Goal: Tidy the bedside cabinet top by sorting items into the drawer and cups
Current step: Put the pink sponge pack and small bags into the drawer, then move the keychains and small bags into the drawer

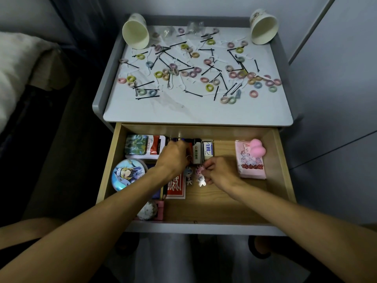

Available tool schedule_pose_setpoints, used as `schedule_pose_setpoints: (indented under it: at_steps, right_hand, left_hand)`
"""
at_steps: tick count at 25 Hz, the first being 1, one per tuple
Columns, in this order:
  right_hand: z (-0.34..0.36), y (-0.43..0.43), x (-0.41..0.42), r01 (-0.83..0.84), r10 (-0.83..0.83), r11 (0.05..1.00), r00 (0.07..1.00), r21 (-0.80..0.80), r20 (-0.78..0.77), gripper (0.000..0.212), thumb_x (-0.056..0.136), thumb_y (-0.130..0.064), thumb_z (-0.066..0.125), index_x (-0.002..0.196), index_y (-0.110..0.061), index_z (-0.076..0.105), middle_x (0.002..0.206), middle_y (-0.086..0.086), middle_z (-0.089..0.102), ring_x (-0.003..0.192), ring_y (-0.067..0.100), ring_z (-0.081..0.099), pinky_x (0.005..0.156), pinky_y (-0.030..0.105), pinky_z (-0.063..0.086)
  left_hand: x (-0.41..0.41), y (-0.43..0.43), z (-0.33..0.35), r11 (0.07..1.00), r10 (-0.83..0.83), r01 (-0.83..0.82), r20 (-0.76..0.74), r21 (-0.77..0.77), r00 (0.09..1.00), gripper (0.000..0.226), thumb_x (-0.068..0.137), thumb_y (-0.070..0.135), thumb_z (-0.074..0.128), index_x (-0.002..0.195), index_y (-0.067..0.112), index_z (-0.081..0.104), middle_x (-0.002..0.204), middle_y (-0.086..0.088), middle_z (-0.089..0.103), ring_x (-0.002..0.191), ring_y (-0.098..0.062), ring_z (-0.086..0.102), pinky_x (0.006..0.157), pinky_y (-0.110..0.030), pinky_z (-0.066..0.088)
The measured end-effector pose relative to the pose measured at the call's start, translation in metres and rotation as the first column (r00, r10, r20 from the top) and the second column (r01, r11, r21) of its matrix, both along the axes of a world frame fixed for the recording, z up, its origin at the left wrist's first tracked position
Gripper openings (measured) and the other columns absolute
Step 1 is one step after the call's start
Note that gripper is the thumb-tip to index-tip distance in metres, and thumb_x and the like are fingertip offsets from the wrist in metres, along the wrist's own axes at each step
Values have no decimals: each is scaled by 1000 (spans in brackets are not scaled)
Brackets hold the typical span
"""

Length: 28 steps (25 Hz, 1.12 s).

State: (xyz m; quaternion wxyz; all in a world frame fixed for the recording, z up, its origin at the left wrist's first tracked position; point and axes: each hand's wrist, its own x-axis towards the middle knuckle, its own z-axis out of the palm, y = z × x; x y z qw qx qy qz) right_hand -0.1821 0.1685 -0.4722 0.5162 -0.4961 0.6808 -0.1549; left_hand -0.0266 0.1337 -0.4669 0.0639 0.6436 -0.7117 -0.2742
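The cabinet top (195, 111) is strewn with several pastel hair ties (210, 87), black bobby pins (192, 93) and white floss picks. Two paper cups stand at its back corners, one on the left (135, 31) and one on the right (264, 29). Below, the wooden drawer (224, 209) is pulled open. Inside it, my left hand (173, 158) curls over a dark blue object and a key ring near the back. My right hand (220, 171) pinches a small pink figure keychain (200, 174); a blue-haired figure (188, 176) lies beside it.
The drawer also holds a round anime tin (128, 174), a green tin (136, 144), a red-and-white packet (156, 146), a white lighter (196, 152), a small white box (208, 150), a pink tissue pack (251, 164) with a pink sponge (258, 149), and a red card (176, 187). A bed lies left.
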Motion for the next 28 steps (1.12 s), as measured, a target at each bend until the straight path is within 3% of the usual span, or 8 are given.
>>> schedule_pose_setpoints:
  at_steps: [4, 7, 9, 15, 19, 22, 25, 28]
  right_hand:
    - [-2, 0, -2, -45, 40, 997, 995, -58, -95, 27, 83, -3, 72, 71, -23, 60, 82, 10, 71, 76, 22, 68, 79, 45, 58]
    - [-2, 0, -4, -68, 54, 994, 986, -82, -160, 13, 81, -4, 75, 86, -14, 68, 89, 7, 70, 85, 24, 69, 82, 42, 58]
    - [-2, 0, -6, -61, 49, 995, 988, -80, -145, 16, 80, -3, 75, 93, -11, 67, 88, 7, 68, 86, 25, 68, 83, 42, 57]
    - [11, -3, -12, -64, 47, 990, 989, -122, -139, 29, 80, 4, 68, 77, -23, 60, 79, -1, 63, 80, 21, 66, 81, 42, 58]
    - [33, -10, -18, -75, 51, 969, 993, -234, -107, 25, 82, 1, 66, 80, -24, 63, 78, -1, 67, 74, 19, 67, 73, 36, 58]
    - [56, -15, -22, -64, 36, 950, 995, -307, -94, 25, 81, -4, 69, 76, -29, 64, 72, -5, 67, 67, 13, 66, 66, 33, 57]
    - [87, -24, -28, -61, 32, 918, 996, -392, -81, 15, 84, -8, 68, 85, -23, 69, 75, -5, 68, 66, 10, 65, 67, 31, 57]
    - [116, -46, -31, -79, 55, 900, 996, -429, -69, 12, 88, -10, 65, 95, -17, 70, 80, -2, 70, 66, 11, 68, 69, 27, 57]
  left_hand:
    - [-3, 1, 1, 999, -26, 26, -15, -26, 1000, 17, 82, 2, 67, 96, 11, 71, 98, -14, 71, 94, -30, 66, 69, -26, 47]
    - [-5, 4, -1, 996, -61, 61, -7, -58, 998, 16, 83, 2, 65, 97, 10, 69, 98, -15, 69, 92, -32, 66, 70, -30, 49]
    - [-5, 5, -2, 995, -69, 70, 11, -74, 998, 17, 83, 4, 65, 100, 10, 67, 100, -16, 68, 93, -34, 65, 72, -33, 52]
    - [-1, 5, 1, 993, -79, 78, -14, -85, 997, 18, 84, 3, 65, 101, 7, 68, 103, -18, 69, 96, -34, 67, 80, -39, 58]
    - [-1, 6, 15, 996, -69, 69, -3, -52, 998, 12, 85, 7, 64, 95, 8, 70, 96, -16, 71, 90, -31, 68, 66, -27, 47]
    - [1, 6, 43, 994, -56, 55, -13, -94, 998, 11, 85, 11, 65, 94, 12, 72, 90, -9, 73, 83, -22, 68, 63, -20, 41]
    - [5, 3, 86, 996, 24, -44, -221, -84, 975, 8, 87, 14, 67, 94, 13, 72, 82, 1, 71, 68, -10, 67, 58, -14, 48]
    - [12, -13, 126, 980, 179, -200, -499, 11, 848, 6, 93, 12, 62, 94, 12, 68, 80, -3, 72, 66, -14, 70, 61, -26, 59]
